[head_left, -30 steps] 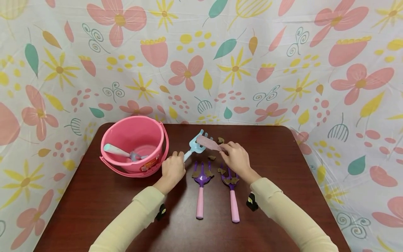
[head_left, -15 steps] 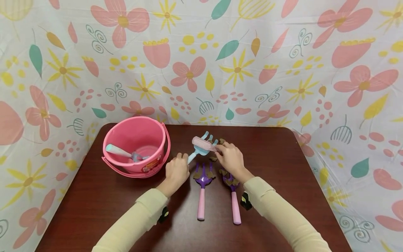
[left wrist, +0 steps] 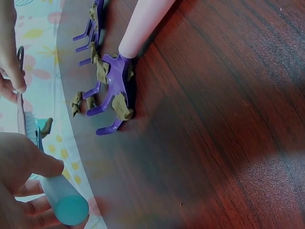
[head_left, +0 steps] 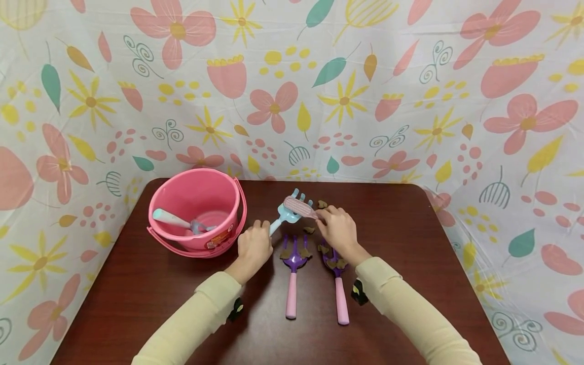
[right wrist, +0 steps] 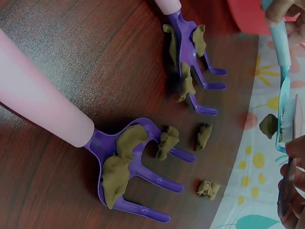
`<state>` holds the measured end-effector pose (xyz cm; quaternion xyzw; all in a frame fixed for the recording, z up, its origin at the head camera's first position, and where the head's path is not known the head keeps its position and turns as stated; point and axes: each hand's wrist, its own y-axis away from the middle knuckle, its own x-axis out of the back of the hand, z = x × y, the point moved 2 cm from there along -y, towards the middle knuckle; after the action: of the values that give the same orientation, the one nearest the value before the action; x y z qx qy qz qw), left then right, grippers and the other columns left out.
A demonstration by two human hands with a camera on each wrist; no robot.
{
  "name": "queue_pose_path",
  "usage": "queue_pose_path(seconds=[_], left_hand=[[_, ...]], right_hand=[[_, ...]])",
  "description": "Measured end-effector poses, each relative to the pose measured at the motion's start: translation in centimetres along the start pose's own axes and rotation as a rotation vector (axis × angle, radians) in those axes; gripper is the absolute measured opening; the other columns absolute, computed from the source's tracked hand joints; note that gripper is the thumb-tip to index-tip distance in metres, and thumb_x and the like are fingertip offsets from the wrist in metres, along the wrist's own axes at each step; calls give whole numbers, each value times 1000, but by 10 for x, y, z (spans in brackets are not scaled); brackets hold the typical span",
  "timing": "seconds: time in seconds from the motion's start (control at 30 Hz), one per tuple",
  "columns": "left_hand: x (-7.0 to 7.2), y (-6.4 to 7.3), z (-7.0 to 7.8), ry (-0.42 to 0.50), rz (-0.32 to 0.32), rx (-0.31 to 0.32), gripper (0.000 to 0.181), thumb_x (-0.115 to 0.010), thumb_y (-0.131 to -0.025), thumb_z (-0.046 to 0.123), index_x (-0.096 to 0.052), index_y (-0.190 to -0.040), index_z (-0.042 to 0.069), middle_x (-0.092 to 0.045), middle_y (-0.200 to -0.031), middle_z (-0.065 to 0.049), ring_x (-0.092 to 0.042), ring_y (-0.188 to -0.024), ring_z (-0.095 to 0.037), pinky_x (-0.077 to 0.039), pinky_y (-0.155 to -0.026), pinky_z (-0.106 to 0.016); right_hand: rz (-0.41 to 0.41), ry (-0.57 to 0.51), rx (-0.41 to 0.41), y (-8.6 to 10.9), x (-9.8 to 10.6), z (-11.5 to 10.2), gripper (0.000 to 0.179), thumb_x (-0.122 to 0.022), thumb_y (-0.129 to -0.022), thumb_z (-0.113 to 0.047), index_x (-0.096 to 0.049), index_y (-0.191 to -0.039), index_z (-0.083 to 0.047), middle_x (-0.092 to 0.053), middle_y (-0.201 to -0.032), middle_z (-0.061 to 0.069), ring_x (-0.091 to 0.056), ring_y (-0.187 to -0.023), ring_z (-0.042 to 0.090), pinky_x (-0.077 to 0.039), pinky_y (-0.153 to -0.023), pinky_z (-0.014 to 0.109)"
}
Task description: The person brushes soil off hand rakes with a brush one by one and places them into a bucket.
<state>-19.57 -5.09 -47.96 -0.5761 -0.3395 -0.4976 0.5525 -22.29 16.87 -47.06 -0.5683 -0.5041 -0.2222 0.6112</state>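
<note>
My left hand (head_left: 254,248) grips the handle of a light blue toy garden fork (head_left: 288,214), held above the table with its tines pointing away. My right hand (head_left: 338,230) holds a pink-backed brush (head_left: 298,207) by its handle. In the right wrist view, the brush's white bristles (right wrist: 287,119) press against the fork's head. A brown clay-like lump (right wrist: 269,126) shows at the fork's far side. Two purple forks with pink handles lie nearer: the left one (head_left: 295,259) and the right one (head_left: 337,263), both with brown lumps stuck on them.
A pink bucket (head_left: 196,203) stands at the left, with a pale-handled tool (head_left: 171,218) leaning inside. Loose brown lumps (head_left: 309,230) lie on the dark wooden table (head_left: 388,213) behind the purple forks. A flowered cloth (head_left: 365,116) hangs behind the table.
The brush has slid left over the light blue fork's head, then slightly back to the right. The fork has tilted a little with it. Both hands keep their holds.
</note>
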Motion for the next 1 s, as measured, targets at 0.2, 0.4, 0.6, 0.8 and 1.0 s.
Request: queue_pose_path(seconds=[0.2,0.4,0.6,0.8,1.0], left_hand=[[0,-2,-4,-1,-28,37,26,-72,-73,23,-55,-84,6,-53,-76,-7,-60,-61,-26,-45,-44,-39],[0,-5,-7,2,-17,41,25,-71,-72,22,-55,-84,6,-54,-76,-8,-59,-59,-27,-45,-44,-39],[-2,-3,-11,23,-22,57,26,-72,-72,20,-54,-83,6,-53,-76,-8,-59,-59,-28,-44,-44,-40],[-2,-2,-14,26,-36,59,25,-71,-73,19,-54,-85,5,-53,-76,-8,-59,-58,-28,-45,-44,-40],[0,-3,-13,28,-21,50,25,-71,-72,19,-55,-85,5,-53,-75,-9,-58,-57,-27,-45,-43,-40]], right_hand=[[11,-4,-10,3,2,0,19,-71,-78,-20,-71,-96,-13,-64,-85,7,-60,-71,26,-49,-57,38],[19,0,-13,5,2,2,19,-72,-78,-21,-71,-96,-14,-64,-84,6,-59,-70,26,-49,-56,37],[24,-5,-21,12,4,6,20,-71,-78,-21,-71,-96,-13,-65,-84,6,-60,-69,26,-49,-56,38],[34,-5,-36,18,8,14,22,-73,-76,-19,-72,-97,-12,-65,-84,6,-60,-68,26,-49,-54,39],[0,-7,-64,21,9,20,22,-71,-78,-20,-71,-98,-13,-65,-85,5,-60,-70,25,-48,-55,39]])
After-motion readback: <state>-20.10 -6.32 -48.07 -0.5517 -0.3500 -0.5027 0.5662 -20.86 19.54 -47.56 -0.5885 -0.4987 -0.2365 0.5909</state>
